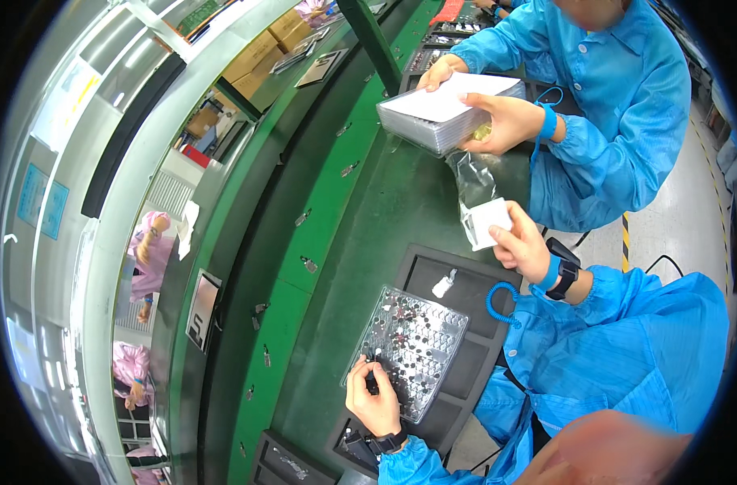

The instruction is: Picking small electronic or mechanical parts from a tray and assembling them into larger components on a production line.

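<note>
My left hand [374,396] is at the near-left edge of a clear plastic tray [445,356], thumb and fingertips pinched together. Whatever they hold is too small to make out. Rows of small dark and silvery parts sit in the tray's pockets, a few of them reddish. My right hand [523,249] is closed on a white square card [488,223] at the right. A crinkled clear plastic bag [473,179] extends from behind the card; whether they are joined I cannot tell. The clear tray lies on a black compartment tray [485,311], beside a small whitish plastic piece [443,284].
A co-worker in a blue smock [619,121] holds a stack of clear trays [441,133] topped with white paper [457,93]. The green bench [344,267] has a raised ledge with several small metal clips. Another black tray [283,465] stands lower left. A blue coiled cord [498,303] hangs beside my sleeve.
</note>
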Action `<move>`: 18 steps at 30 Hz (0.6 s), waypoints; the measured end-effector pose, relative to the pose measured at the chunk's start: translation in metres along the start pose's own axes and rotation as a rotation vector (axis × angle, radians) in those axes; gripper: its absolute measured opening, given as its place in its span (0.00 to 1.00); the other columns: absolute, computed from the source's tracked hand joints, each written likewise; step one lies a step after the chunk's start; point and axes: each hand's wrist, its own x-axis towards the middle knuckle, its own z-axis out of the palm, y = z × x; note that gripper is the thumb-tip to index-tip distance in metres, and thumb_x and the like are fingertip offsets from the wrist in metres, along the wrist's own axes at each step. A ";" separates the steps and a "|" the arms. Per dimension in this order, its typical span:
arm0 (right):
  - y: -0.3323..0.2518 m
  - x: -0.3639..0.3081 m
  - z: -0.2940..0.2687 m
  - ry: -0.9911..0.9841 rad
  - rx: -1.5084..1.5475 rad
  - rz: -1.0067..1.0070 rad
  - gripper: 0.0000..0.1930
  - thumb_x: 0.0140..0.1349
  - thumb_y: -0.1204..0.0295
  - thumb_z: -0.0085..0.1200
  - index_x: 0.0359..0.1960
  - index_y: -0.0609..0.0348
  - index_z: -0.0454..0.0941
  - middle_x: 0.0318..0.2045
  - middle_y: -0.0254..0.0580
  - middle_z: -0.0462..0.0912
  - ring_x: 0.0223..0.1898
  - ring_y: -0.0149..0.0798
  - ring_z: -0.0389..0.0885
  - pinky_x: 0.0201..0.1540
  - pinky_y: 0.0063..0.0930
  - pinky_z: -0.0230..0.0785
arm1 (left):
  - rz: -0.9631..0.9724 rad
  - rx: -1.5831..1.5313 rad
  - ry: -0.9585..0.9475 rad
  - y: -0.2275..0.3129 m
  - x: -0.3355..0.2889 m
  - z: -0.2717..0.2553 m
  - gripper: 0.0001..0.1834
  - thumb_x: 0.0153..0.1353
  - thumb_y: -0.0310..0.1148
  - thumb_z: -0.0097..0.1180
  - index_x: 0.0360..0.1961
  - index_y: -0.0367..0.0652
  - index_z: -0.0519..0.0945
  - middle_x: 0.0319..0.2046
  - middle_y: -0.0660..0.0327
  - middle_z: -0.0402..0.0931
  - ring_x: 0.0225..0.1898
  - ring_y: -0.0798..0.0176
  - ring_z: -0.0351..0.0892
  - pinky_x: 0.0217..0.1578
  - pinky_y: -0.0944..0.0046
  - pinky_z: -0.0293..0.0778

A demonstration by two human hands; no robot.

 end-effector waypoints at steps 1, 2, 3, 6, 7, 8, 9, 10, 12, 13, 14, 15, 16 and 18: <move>0.004 0.002 -0.004 0.015 -0.007 -0.005 0.19 0.73 0.67 0.56 0.59 0.56 0.65 0.31 0.28 0.71 0.22 0.19 0.62 0.21 0.18 0.53 | 0.000 0.001 0.000 0.000 -0.001 -0.001 0.02 0.61 0.22 0.62 0.34 0.33 0.82 0.41 0.46 0.85 0.47 0.46 0.86 0.51 0.52 0.78; 0.006 0.004 -0.006 0.038 0.011 -0.020 0.18 0.74 0.65 0.55 0.58 0.57 0.65 0.33 0.28 0.70 0.26 0.20 0.63 0.22 0.18 0.54 | -0.001 0.004 0.001 0.000 -0.002 -0.002 0.02 0.61 0.22 0.62 0.34 0.33 0.82 0.41 0.46 0.85 0.47 0.46 0.86 0.51 0.52 0.78; 0.006 0.006 -0.007 0.050 -0.006 -0.030 0.18 0.74 0.64 0.55 0.58 0.58 0.66 0.33 0.28 0.70 0.26 0.20 0.63 0.23 0.17 0.55 | 0.007 0.006 0.004 0.000 -0.003 -0.003 0.02 0.61 0.22 0.62 0.35 0.33 0.82 0.41 0.46 0.85 0.47 0.46 0.86 0.51 0.53 0.78; 0.006 0.011 -0.003 0.065 -0.013 -0.026 0.19 0.74 0.64 0.55 0.58 0.59 0.66 0.33 0.28 0.69 0.27 0.21 0.64 0.24 0.17 0.56 | 0.011 0.022 0.003 -0.003 -0.003 -0.005 0.02 0.61 0.21 0.62 0.35 0.33 0.82 0.41 0.45 0.85 0.48 0.45 0.86 0.51 0.52 0.78; 0.006 0.013 -0.003 0.068 -0.006 -0.018 0.19 0.74 0.64 0.55 0.58 0.59 0.66 0.32 0.28 0.68 0.27 0.21 0.64 0.24 0.16 0.57 | 0.009 0.031 0.002 -0.004 -0.004 -0.006 0.02 0.61 0.20 0.62 0.35 0.32 0.81 0.41 0.45 0.85 0.48 0.44 0.86 0.51 0.52 0.79; 0.007 0.013 -0.002 0.062 -0.006 -0.008 0.19 0.74 0.64 0.55 0.58 0.59 0.66 0.32 0.28 0.68 0.27 0.21 0.64 0.24 0.16 0.57 | -0.001 0.038 0.002 -0.004 -0.004 -0.007 0.02 0.61 0.20 0.62 0.35 0.32 0.81 0.41 0.45 0.85 0.48 0.44 0.86 0.51 0.52 0.79; 0.007 0.013 -0.003 0.061 0.001 -0.009 0.19 0.74 0.64 0.55 0.58 0.60 0.66 0.32 0.28 0.68 0.27 0.21 0.64 0.25 0.17 0.58 | -0.002 0.026 0.000 -0.004 -0.003 -0.007 0.02 0.61 0.20 0.62 0.35 0.32 0.82 0.42 0.45 0.85 0.48 0.44 0.86 0.51 0.52 0.79; 0.004 0.011 -0.007 0.071 0.004 -0.017 0.19 0.73 0.64 0.55 0.58 0.60 0.66 0.32 0.28 0.67 0.27 0.21 0.64 0.25 0.17 0.59 | 0.003 0.004 -0.008 -0.002 0.000 -0.005 0.03 0.61 0.20 0.62 0.35 0.32 0.82 0.42 0.45 0.85 0.48 0.44 0.86 0.51 0.53 0.79; 0.008 0.015 -0.015 0.059 -0.010 -0.011 0.20 0.73 0.63 0.55 0.59 0.61 0.66 0.32 0.29 0.68 0.27 0.21 0.65 0.26 0.18 0.60 | -0.007 0.006 -0.012 -0.002 0.002 -0.003 0.03 0.61 0.21 0.62 0.36 0.33 0.82 0.42 0.45 0.85 0.48 0.44 0.86 0.51 0.53 0.79; 0.013 0.020 -0.016 0.064 -0.060 -0.064 0.21 0.73 0.61 0.56 0.59 0.61 0.67 0.33 0.29 0.69 0.27 0.22 0.65 0.27 0.18 0.61 | -0.006 0.014 -0.007 -0.002 0.001 -0.004 0.03 0.61 0.21 0.62 0.36 0.33 0.82 0.42 0.45 0.85 0.48 0.44 0.86 0.51 0.53 0.79; 0.017 0.026 -0.017 0.069 -0.110 -0.118 0.22 0.73 0.60 0.56 0.59 0.62 0.67 0.33 0.29 0.70 0.27 0.22 0.66 0.27 0.18 0.61 | -0.004 0.023 -0.003 -0.003 0.001 -0.005 0.03 0.61 0.21 0.62 0.36 0.33 0.82 0.42 0.45 0.85 0.48 0.44 0.86 0.51 0.53 0.79; 0.015 0.033 -0.020 0.111 -0.279 -0.183 0.27 0.72 0.57 0.57 0.62 0.64 0.68 0.36 0.31 0.72 0.30 0.24 0.67 0.31 0.19 0.64 | -0.010 0.018 -0.004 -0.003 0.001 -0.006 0.03 0.62 0.20 0.62 0.36 0.33 0.82 0.42 0.45 0.85 0.49 0.45 0.86 0.52 0.53 0.79; 0.011 0.041 -0.021 0.159 -0.364 -0.227 0.30 0.71 0.56 0.58 0.66 0.64 0.67 0.41 0.35 0.77 0.39 0.26 0.75 0.37 0.20 0.68 | -0.012 0.021 -0.008 -0.002 0.002 -0.006 0.03 0.62 0.20 0.62 0.36 0.33 0.82 0.42 0.45 0.85 0.49 0.45 0.86 0.52 0.53 0.79; 0.005 0.062 -0.013 0.230 -0.296 -0.283 0.29 0.71 0.56 0.58 0.64 0.65 0.69 0.45 0.41 0.80 0.51 0.30 0.79 0.44 0.23 0.72 | -0.012 0.010 -0.011 0.001 0.002 -0.005 0.03 0.62 0.21 0.62 0.36 0.33 0.82 0.42 0.45 0.85 0.49 0.46 0.86 0.52 0.53 0.79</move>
